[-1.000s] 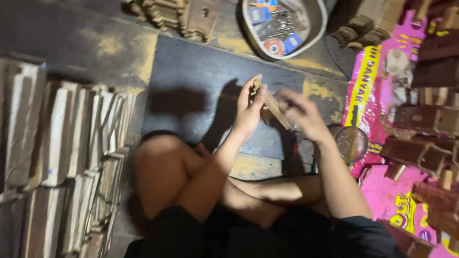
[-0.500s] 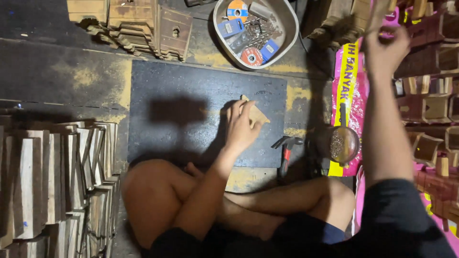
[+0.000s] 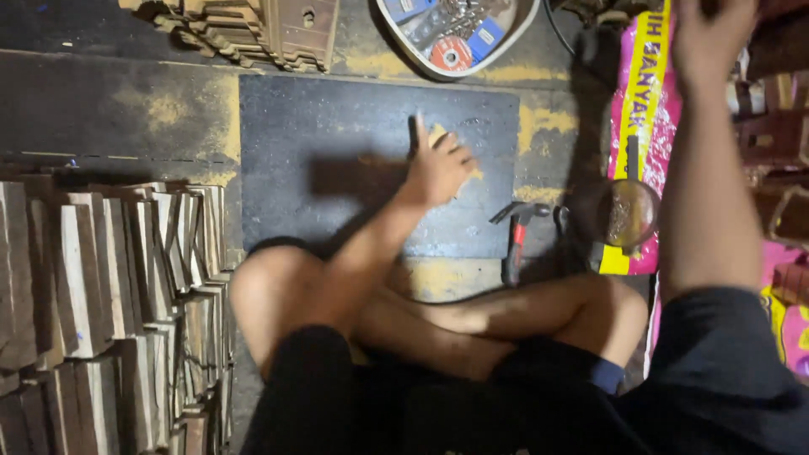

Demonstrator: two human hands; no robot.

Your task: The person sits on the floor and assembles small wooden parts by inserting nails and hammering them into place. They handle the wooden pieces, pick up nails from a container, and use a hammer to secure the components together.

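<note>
While the crossed bare legs [image 3: 472,320] fill the near edge of the view, stacks of wood slats [image 3: 101,303] stand on end to their left. Just past the right knee lies a hammer [image 3: 516,240] with a red-marked handle, at the near right corner of a dark mat [image 3: 337,126]. On that mat the left hand [image 3: 438,168] rests palm down, fingers [image 3: 419,131] loosely spread, the index finger pointing away, over a small pale wood piece [image 3: 438,132]; only a corner of the piece peeks out between and beyond the fingers, and the hand presses on it rather than clasping it. To the right, a round dish [image 3: 628,212] sits on a pink bag [image 3: 640,109]. Farthest off, the right hand [image 3: 708,38] reaches up toward dark wooden boxes [image 3: 779,135]; its fingers run out of view, so I cannot tell their grip. A bowl [image 3: 459,38] of discs and more wood pieces [image 3: 261,34] lie beyond the mat.
</note>
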